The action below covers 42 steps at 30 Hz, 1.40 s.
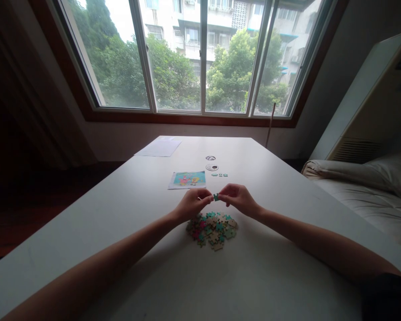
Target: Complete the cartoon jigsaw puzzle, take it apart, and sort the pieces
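Observation:
Between my two hands, just above the table, is a small green puzzle piece (215,196). My left hand (194,203) pinches its left side with thumb and fingertips. From the other side, my right hand (238,198) is closed on the same piece. A heap of loose puzzle pieces (214,229), teal, pink and plain tan-backed, lies below and nearer to me. Beyond my hands are several separate green pieces (219,174) in a short row. A colourful cartoon picture sheet (189,179) lies flat behind my left hand.
The white table (147,267) stretches toward a window (200,58). Two round flat items (211,167) lie near its middle, and white paper sheets (160,147) at the far left. A padded light-coloured seat (364,196) stands at the right, by a tall pale appliance (361,98).

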Each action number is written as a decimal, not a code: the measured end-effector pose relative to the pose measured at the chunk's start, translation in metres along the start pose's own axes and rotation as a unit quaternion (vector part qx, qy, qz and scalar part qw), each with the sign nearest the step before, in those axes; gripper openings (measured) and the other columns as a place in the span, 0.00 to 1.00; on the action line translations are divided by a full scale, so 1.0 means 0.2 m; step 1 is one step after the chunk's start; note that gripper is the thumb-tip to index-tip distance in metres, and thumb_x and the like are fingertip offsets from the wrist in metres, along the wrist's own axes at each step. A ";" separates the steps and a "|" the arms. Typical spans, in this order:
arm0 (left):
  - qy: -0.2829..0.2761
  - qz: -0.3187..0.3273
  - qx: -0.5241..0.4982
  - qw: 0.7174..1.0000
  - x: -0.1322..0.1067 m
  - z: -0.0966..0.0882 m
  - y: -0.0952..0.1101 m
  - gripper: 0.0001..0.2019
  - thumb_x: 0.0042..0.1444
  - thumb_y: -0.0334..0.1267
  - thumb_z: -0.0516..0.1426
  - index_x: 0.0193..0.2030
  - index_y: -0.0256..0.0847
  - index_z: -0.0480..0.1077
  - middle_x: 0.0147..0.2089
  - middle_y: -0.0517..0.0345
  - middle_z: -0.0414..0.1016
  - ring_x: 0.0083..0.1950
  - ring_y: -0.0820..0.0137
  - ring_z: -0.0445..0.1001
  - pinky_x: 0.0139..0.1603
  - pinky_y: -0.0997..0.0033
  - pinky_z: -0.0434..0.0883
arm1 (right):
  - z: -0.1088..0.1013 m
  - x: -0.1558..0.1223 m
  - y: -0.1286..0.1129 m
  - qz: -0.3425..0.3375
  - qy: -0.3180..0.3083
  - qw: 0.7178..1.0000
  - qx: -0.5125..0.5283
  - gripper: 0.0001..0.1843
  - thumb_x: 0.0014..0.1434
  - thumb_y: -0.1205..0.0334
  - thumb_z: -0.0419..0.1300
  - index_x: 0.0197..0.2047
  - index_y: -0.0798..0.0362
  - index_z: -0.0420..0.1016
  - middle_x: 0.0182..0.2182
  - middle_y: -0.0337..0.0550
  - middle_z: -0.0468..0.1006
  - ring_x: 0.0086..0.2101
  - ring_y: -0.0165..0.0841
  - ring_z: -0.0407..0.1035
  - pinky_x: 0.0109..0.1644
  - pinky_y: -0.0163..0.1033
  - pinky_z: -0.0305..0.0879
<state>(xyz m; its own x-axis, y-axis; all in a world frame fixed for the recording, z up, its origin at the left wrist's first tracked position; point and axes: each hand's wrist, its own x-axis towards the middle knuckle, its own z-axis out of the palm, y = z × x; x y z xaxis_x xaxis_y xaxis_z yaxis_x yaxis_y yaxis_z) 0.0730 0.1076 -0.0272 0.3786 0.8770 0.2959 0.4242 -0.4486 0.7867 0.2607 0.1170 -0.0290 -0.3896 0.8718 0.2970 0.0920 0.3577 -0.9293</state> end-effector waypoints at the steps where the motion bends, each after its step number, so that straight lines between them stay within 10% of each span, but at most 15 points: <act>1: 0.000 0.000 -0.003 1.000 0.00 0.00 0.00 0.11 0.51 0.41 0.53 0.29 0.34 0.71 0.26 0.57 0.71 0.28 0.74 0.67 0.29 0.75 0.64 | 0.00 0.00 0.00 -0.013 -0.002 1.000 -0.020 0.13 0.45 0.55 0.63 0.29 0.58 0.71 0.24 0.41 0.73 0.21 0.26 0.66 0.22 0.33 0.65; 8: 0.001 -0.001 -0.016 1.000 0.01 -0.01 -0.02 0.10 0.51 0.40 0.53 0.28 0.35 0.70 0.24 0.59 0.70 0.27 0.75 0.66 0.30 0.76 0.64 | -0.03 -0.02 -0.05 -0.115 0.016 0.969 -0.217 0.09 0.51 0.59 0.58 0.32 0.56 0.74 0.27 0.42 0.76 0.23 0.26 0.67 0.26 0.33 0.65; 22: -0.013 0.010 -0.067 0.998 0.01 -0.02 -0.04 0.11 0.50 0.41 0.54 0.30 0.35 0.71 0.25 0.59 0.70 0.27 0.76 0.65 0.28 0.77 0.63 | -0.08 0.01 -0.04 -0.213 0.049 0.935 -0.278 0.06 0.53 0.62 0.56 0.32 0.54 0.72 0.28 0.41 0.75 0.24 0.25 0.66 0.28 0.32 0.64; 30: 0.011 -0.005 -0.040 0.999 0.00 0.00 -0.10 0.11 0.51 0.41 0.53 0.29 0.34 0.69 0.24 0.59 0.69 0.25 0.76 0.64 0.26 0.77 0.63 | -0.21 0.07 -0.07 -0.190 0.183 0.919 -0.293 0.09 0.53 0.57 0.56 0.31 0.53 0.73 0.29 0.42 0.75 0.23 0.26 0.63 0.28 0.34 0.63; 42: 0.016 -0.003 -0.031 0.999 -0.01 0.02 -0.13 0.11 0.51 0.41 0.53 0.29 0.34 0.69 0.24 0.60 0.68 0.25 0.76 0.64 0.26 0.78 0.62 | -0.21 0.07 -0.06 -0.192 0.194 0.926 -0.263 0.08 0.51 0.58 0.57 0.31 0.53 0.74 0.28 0.40 0.75 0.22 0.25 0.62 0.27 0.33 0.61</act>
<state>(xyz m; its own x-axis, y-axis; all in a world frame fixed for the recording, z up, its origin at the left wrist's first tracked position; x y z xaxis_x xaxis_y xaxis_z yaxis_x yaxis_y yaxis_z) 0.0643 0.1168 -0.0508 0.3501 0.8846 0.3081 0.3743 -0.4336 0.8197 0.2923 0.1393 -0.0041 -0.1377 0.6652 0.7339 0.4872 0.6906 -0.5345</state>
